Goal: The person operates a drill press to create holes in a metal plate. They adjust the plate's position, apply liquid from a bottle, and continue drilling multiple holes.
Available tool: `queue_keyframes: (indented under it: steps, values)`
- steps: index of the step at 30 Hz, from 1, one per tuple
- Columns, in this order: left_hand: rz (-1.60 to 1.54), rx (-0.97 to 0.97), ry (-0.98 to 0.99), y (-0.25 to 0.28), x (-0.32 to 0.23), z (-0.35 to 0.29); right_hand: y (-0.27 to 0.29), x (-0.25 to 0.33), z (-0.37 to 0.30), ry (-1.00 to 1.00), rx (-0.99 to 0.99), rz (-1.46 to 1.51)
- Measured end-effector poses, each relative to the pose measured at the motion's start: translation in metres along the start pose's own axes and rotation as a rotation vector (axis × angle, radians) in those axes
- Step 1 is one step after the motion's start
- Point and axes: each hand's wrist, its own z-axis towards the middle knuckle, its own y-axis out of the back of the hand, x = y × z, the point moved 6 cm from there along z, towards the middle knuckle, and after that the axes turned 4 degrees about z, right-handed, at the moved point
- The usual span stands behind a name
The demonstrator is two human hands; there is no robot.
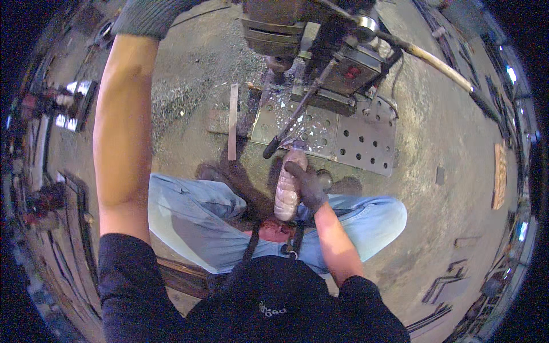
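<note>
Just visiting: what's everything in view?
Bulky metal machine: one, dark, top centre
Thin metal lever: one, dark, upper centre
Long slim rod: one, tan and dark, upper right
Perforated metal plates: two, grey, centre
Flat straight strip: one, pale, centre left
Wooden board: one, brown, far right
Bent metal rods: several, dark, lower right
Ribbed cylinder: one, whitish brown, centre
Denim trousers: one pair, blue, lower centre
Fabric shirt: one, black, bottom
Gloved left hand: one, grey, top left
Gloved right hand: one, grey, holding cylinder

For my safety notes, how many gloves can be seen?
2: the left glove, cut by the top edge; the right glove, around a pale bottle. Others may be hidden in the clutter.
</note>
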Motion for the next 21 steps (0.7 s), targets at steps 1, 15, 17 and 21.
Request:
queue_keyframes:
  steps: [1,15,17,21]
  values:
    - [-0.002,-0.009,-0.007,-0.003,0.0,0.001,0.006,-0.009,0.006,-0.041,-0.006,-0.054]
    - [-0.116,0.102,0.077,-0.015,0.011,-0.01,-0.002,0.0,-0.007,-0.185,-0.069,-0.475]
    - [-0.07,0.13,0.075,-0.017,0.01,-0.009,0.006,-0.011,-0.002,-0.182,-0.011,-0.534]
    - [-0.03,0.162,0.062,-0.025,0.013,-0.006,-0.018,0.018,-0.018,-0.252,-0.088,-0.364]
